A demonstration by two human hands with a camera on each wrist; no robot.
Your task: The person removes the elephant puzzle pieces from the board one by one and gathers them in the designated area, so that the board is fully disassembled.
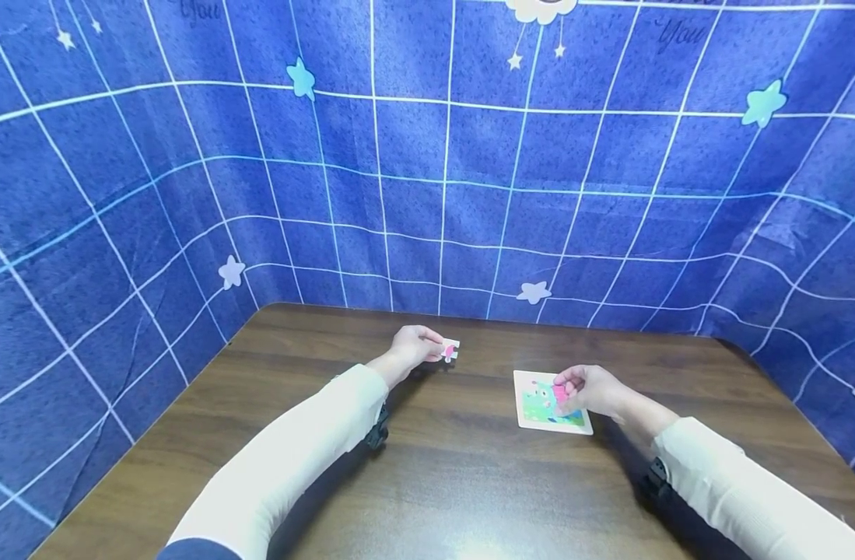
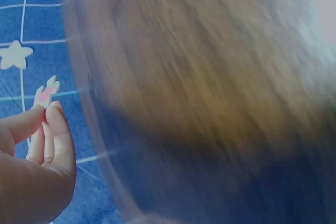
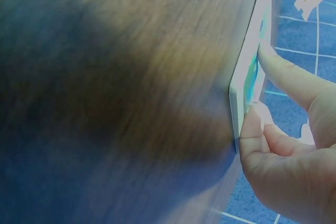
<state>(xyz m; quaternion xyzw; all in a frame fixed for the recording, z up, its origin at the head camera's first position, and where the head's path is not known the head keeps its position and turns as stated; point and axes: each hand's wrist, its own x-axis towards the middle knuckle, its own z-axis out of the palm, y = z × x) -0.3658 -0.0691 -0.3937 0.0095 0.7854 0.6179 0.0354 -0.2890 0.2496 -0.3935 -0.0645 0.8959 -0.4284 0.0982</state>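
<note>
My left hand (image 1: pixel 413 348) pinches a small white jigsaw puzzle piece (image 1: pixel 449 351) with a pink print, above the far part of the table. In the left wrist view the same puzzle piece (image 2: pixel 47 93) stands up from the thumb and fingertips. To the right lies a square picture puzzle (image 1: pixel 539 424) with a light rim and a green and blue animal picture. My right hand (image 1: pixel 591 391) is over its right part, curled fingers and thumb around a pink piece (image 1: pixel 560 394). In the right wrist view those fingertips reach the face of the puzzle (image 3: pixel 236 103), hiding part of it.
The brown wooden table (image 1: pixel 427 474) stretches under both arms, its far edge close behind the left hand. A blue grid-patterned cloth (image 1: pixel 413 202) with stars hangs behind and around it. Dark wrist devices (image 1: pixel 378 428) sit under both sleeves.
</note>
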